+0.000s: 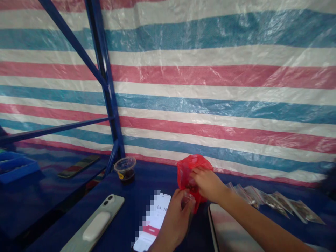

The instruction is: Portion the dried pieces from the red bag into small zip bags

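A red plastic bag (195,160) stands with its mouth open on the dark blue table, small dark bits inside it. My right hand (207,180) reaches into the bag's mouth, its fingers curled down; whatever they grip is hidden. Just in front of the bag, my left hand (176,217) is closed on a small clear plastic bag (188,197), held between thumb and fingers. To the right lie several filled clear zip bags (274,203) in an overlapping row.
A lit phone (157,213) lies left of my left hand. Farther left are another phone (115,203) with a white case (96,225) on it and a lidded plastic cup (126,171). A laptop-like slab (225,224) lies under my right forearm. Striped sheeting (210,115) hangs behind.
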Demonstrator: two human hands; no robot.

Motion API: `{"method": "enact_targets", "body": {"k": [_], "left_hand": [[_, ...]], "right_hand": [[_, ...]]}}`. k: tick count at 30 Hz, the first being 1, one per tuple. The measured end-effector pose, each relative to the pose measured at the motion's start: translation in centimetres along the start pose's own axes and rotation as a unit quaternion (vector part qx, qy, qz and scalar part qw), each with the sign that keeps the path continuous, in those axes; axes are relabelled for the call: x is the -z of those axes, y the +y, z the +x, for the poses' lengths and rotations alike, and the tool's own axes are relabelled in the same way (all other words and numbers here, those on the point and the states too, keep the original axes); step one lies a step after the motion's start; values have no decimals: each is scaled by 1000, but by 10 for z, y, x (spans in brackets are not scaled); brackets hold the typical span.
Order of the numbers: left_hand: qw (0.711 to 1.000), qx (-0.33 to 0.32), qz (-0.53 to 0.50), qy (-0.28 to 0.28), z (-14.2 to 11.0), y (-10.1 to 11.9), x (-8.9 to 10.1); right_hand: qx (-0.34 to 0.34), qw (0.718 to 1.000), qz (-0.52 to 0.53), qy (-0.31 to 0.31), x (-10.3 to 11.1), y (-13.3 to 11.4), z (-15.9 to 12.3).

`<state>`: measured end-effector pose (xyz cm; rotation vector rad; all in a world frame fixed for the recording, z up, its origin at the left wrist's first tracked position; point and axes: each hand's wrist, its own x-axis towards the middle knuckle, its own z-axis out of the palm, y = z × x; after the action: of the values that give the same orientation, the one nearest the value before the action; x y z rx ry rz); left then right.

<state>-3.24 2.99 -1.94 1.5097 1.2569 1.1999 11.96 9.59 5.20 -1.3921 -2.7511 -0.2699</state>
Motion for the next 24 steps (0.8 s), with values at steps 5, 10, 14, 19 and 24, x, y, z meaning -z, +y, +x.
{"method": "enact_targets", "body": {"k": [5, 10, 14, 19, 24], "left_hand": [[1000, 8, -9, -15, -3, -2, -3], [999, -17, -44, 9, 4, -9, -7], [994, 4, -93, 49, 11, -9, -14], [981, 9, -183, 67, 14, -3, -15], [970, 8, -236, 62, 12, -6, -14]], "right_hand": [[-48, 997, -35, -46, -18, 5, 12], [-53, 996, -37, -57, -20, 7, 8], [-53, 996, -12, -65, -20, 7, 7], [-62, 995, 38, -68, -28, 16, 2], [-84, 990, 92, -69, -40, 27, -11]]}}
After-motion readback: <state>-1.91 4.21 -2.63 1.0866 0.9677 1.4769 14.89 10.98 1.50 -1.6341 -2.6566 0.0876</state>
